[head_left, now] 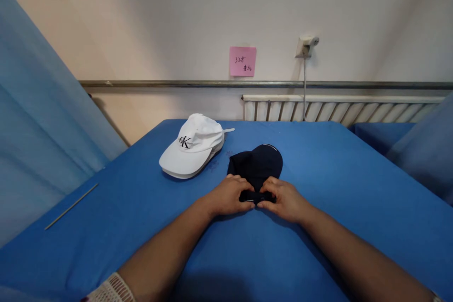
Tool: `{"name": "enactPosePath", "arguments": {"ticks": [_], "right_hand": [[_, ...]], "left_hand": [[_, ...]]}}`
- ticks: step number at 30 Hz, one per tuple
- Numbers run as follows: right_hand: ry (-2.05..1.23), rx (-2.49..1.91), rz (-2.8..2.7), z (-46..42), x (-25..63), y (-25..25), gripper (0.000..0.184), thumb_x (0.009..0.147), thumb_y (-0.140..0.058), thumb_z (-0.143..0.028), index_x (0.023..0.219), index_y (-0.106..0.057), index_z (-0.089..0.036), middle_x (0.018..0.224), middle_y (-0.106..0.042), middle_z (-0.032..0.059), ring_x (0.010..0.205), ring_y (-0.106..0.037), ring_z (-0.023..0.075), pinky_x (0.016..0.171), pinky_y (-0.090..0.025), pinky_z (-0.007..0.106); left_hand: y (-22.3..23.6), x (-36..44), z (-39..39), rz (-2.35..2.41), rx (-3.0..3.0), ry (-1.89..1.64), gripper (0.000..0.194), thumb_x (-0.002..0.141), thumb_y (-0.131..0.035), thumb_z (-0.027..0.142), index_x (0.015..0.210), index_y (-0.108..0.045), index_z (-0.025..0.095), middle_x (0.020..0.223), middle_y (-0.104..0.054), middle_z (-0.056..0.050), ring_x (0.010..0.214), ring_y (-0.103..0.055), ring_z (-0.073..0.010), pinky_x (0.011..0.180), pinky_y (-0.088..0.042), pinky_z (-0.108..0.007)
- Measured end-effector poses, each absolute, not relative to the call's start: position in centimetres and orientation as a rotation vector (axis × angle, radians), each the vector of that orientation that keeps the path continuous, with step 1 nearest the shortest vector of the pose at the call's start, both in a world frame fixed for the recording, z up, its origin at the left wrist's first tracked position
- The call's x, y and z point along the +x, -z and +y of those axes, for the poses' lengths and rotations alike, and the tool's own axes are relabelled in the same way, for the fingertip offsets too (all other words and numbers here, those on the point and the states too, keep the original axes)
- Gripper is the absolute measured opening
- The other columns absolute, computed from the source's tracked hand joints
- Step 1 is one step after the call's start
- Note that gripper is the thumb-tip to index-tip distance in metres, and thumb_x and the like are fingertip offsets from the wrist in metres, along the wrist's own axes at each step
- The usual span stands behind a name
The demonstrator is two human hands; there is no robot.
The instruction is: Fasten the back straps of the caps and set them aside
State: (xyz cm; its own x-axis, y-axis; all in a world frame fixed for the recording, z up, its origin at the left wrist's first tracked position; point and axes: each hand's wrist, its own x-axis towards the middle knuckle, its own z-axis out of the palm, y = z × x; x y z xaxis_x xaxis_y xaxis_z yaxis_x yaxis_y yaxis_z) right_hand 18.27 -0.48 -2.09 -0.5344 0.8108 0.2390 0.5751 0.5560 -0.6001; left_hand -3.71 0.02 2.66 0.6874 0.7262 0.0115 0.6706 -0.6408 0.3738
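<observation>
A black baseball cap point(255, 165) lies on the blue-covered table with its brim pointing away from me. My left hand point(231, 194) pinches the near edge of the cap, at its back strap, from the left. From the right, my right hand point(283, 198) grips the same strap with thumb and fingers. The fingertips of both hands almost meet there, and they hide part of the strap. Left of the black cap sits a white cap point(198, 144) with a dark "CK" mark, its brim towards the front left; another brim shows beneath it.
A thin stick point(71, 206) lies on the blue sheet point(141, 207) at the left. Behind the table are a metal rail point(170, 84), a radiator point(329, 108) and a socket with a plugged cord point(305, 48). A pink note point(242, 62) is on the wall. Blue curtains point(38, 104) hang at the left.
</observation>
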Motion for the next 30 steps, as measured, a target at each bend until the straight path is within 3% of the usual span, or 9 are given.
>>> {"name": "enactPosePath", "arguments": {"ticks": [3,8,11,14,19,25,30], "right_hand": [[-0.615,-1.116,-2.265,-0.5,17.8,2.3,0.006,0.080,-0.064,-0.025,0.079,-0.060,-0.020,0.083,-0.058,0.0000,0.073,-0.054,0.0134,0.065,-0.039,0.027],[-0.915,-1.093,-2.023,0.3,18.0,2.8,0.013,0.082,-0.060,-0.027,0.072,-0.058,-0.019,0.076,-0.055,-0.0008,0.061,-0.048,0.0101,0.056,-0.038,0.024],[-1.135,-0.992,-1.900,0.6,18.3,3.1,0.019,0.084,-0.059,-0.032,0.070,-0.058,-0.018,0.076,-0.056,0.0002,0.067,-0.053,0.0119,0.062,-0.043,0.025],[-1.235,-0.975,-1.818,0.8,18.4,3.3,0.020,0.084,-0.058,-0.034,0.072,-0.058,-0.018,0.074,-0.058,0.0001,0.069,-0.055,0.0129,0.067,-0.045,0.027],[-1.213,-1.036,-1.791,0.8,18.0,3.6,0.022,0.083,-0.058,-0.038,0.072,-0.057,-0.018,0.071,-0.057,-0.0006,0.067,-0.052,0.0124,0.064,-0.044,0.026],[-1.002,-1.038,-1.829,1.0,18.1,3.7,0.027,0.089,-0.049,-0.036,0.073,-0.059,-0.018,0.071,-0.054,0.0002,0.065,-0.050,0.0123,0.062,-0.042,0.026],[-0.865,-1.083,-1.867,0.4,18.1,2.9,0.014,0.086,-0.055,-0.031,0.091,-0.062,-0.021,0.077,-0.055,0.0000,0.060,-0.049,0.0110,0.056,-0.040,0.024]], "left_hand": [[-2.3,-3.1,0.1,1.128,2.526,-0.256,0.024,0.080,-0.062,0.032,0.099,-0.067,0.019,0.093,-0.068,-0.005,0.090,-0.059,-0.0218,0.084,-0.038,-0.035],[-1.9,-3.5,0.7,1.068,2.134,-0.392,0.021,0.080,-0.062,0.032,0.094,-0.066,0.016,0.084,-0.066,-0.003,0.078,-0.058,-0.0157,0.071,-0.042,-0.026],[-1.6,-3.8,1.0,1.020,1.893,-0.463,0.024,0.080,-0.061,0.034,0.093,-0.065,0.015,0.076,-0.063,-0.001,0.068,-0.055,-0.0125,0.062,-0.040,-0.023],[-1.3,-3.7,0.9,1.012,1.841,-0.541,0.025,0.079,-0.062,0.036,0.092,-0.067,0.015,0.078,-0.064,-0.001,0.069,-0.055,-0.0129,0.064,-0.041,-0.024],[-1.1,-2.7,0.4,1.091,1.843,-0.619,0.034,0.071,-0.071,0.038,0.097,-0.068,0.017,0.085,-0.066,-0.002,0.076,-0.058,-0.0154,0.066,-0.042,-0.025],[-0.1,-2.0,0.8,1.102,1.597,-0.719,0.024,0.068,-0.071,0.031,0.083,-0.065,0.014,0.073,-0.064,-0.002,0.065,-0.056,-0.0130,0.061,-0.041,-0.024],[-0.3,-2.2,1.1,1.121,1.448,-0.823,0.024,0.063,-0.073,0.028,0.077,-0.062,0.013,0.068,-0.059,0.000,0.061,-0.051,-0.0106,0.057,-0.038,-0.023]]}}
